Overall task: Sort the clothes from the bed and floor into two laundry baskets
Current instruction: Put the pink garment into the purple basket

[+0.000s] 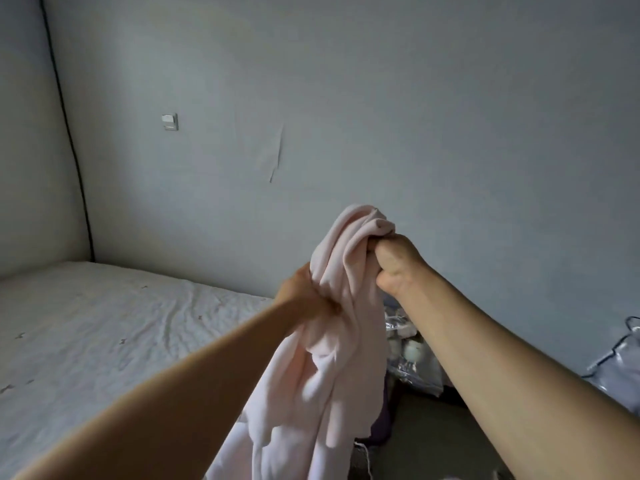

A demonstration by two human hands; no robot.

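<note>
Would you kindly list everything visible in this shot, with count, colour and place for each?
pink garment: one, pale pink, bunched and held up in the centre, hanging down out of frame
bed: one, white wrinkled sheet with small dark marks, lower left
headboard: one, pale grey with dark piping, left edge
wall switch: one, silver-white, on the grey wall, upper left of centre
clear plastic bags: at least two, shiny transparent, on the floor by the wall at right; contents unclear
dark cloth: one, dark purple, on the floor behind the garment
left hand: one, grip closed on the garment's lower bunch
right hand: one, grip closed on the garment's top
</note>
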